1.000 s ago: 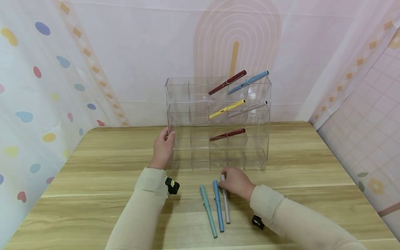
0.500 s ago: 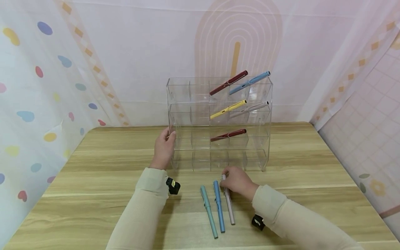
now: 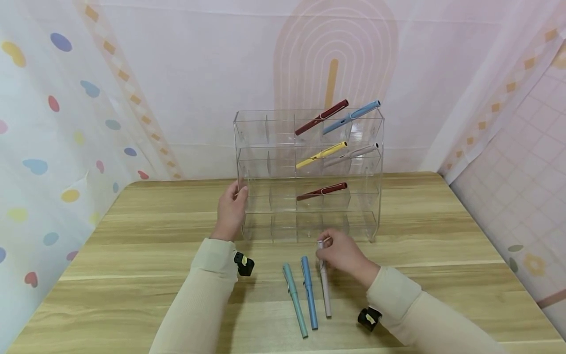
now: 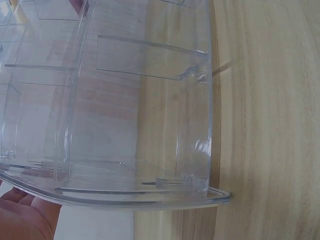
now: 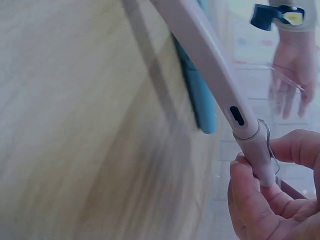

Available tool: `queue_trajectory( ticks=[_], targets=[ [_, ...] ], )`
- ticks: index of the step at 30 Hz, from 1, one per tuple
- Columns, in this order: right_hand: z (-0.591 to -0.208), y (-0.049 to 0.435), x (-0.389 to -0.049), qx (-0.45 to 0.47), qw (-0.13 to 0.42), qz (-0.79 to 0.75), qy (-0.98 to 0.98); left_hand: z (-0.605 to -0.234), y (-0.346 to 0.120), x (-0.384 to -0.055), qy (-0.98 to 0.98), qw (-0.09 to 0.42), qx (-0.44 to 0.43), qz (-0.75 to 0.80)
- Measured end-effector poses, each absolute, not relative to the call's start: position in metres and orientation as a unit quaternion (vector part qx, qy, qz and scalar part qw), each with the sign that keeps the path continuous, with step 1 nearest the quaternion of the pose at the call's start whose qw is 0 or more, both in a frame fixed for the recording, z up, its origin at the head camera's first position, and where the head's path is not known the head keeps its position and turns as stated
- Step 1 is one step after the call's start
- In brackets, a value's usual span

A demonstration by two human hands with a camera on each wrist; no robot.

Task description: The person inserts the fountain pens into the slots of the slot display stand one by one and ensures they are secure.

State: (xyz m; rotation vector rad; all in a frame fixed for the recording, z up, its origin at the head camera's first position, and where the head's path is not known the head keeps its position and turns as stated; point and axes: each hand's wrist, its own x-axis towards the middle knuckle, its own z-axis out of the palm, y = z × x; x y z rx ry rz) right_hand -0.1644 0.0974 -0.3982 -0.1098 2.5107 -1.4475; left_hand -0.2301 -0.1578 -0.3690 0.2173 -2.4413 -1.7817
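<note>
My right hand (image 3: 345, 253) pinches the cap end of a pale pinkish-grey pen (image 3: 325, 295) between thumb and fingers. The right wrist view shows the pen's (image 5: 215, 65) clip by the thumb and its barrel slanting away. Beside it on the table lie a blue pen (image 3: 309, 295) and a teal pen (image 3: 295, 301). At the left side of a clear acrylic pen rack (image 3: 309, 221), my left hand (image 3: 231, 211) holds the side panel, thumb in front and some fingers hidden behind. Several pens lean in the rack, among them a yellow pen (image 3: 321, 155).
Dark red pens rest in the rack's top tier (image 3: 322, 117) and third tier (image 3: 322, 191). A light blue pen (image 3: 351, 117) and a grey pen (image 3: 351, 155) lean at its right. The wooden table (image 3: 132, 275) meets a patterned curtain (image 3: 199, 88) behind.
My right hand has moved slightly right and up, lifting the cap end of the pale pen and shifting the pen away from the blue one. The left hand stays at the rack.
</note>
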Motion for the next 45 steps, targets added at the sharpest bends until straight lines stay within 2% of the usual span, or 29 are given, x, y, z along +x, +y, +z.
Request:
queue_trajectory(
  ticks=[14, 31, 45],
  targets=[
    [-0.371, 0.120, -0.165, 0.001, 0.098, -0.561, 0.822, -0.368, -0.157, -0.228, -0.800, 0.050, 0.071, -0.593],
    [-0.329, 0.154, -0.172, 0.052, -0.025, -0.646, 0.761, -0.367, -0.156, -0.227, -0.800, 0.058, 0.069, -0.594],
    [-0.306, 0.170, -0.183, 0.095, -0.155, -0.701, 0.690, -0.368, -0.156, -0.230, -0.801, 0.058, 0.072, -0.591]
  ],
)
